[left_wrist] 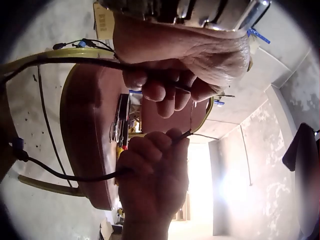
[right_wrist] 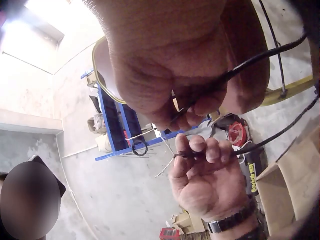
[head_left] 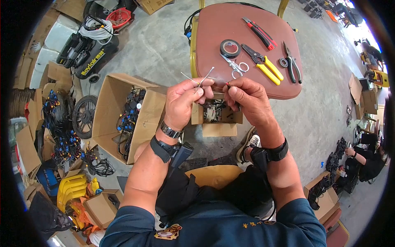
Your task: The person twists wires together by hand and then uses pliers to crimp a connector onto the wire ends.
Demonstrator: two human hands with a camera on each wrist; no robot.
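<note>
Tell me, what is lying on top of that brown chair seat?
A black tape roll, small scissors, yellow-handled pliers, a red-handled tool and dark pliers. The left hand and right hand, pinching thin wires, cover part of the seat's near edge.

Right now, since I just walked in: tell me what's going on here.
A seated person is working on thin wires. The left hand pinches them, bare ends sticking up; the right hand pinches a dark cable beside it. Tape roll, scissors and yellow-handled pliers lie unused on the red chair seat in front.
</note>
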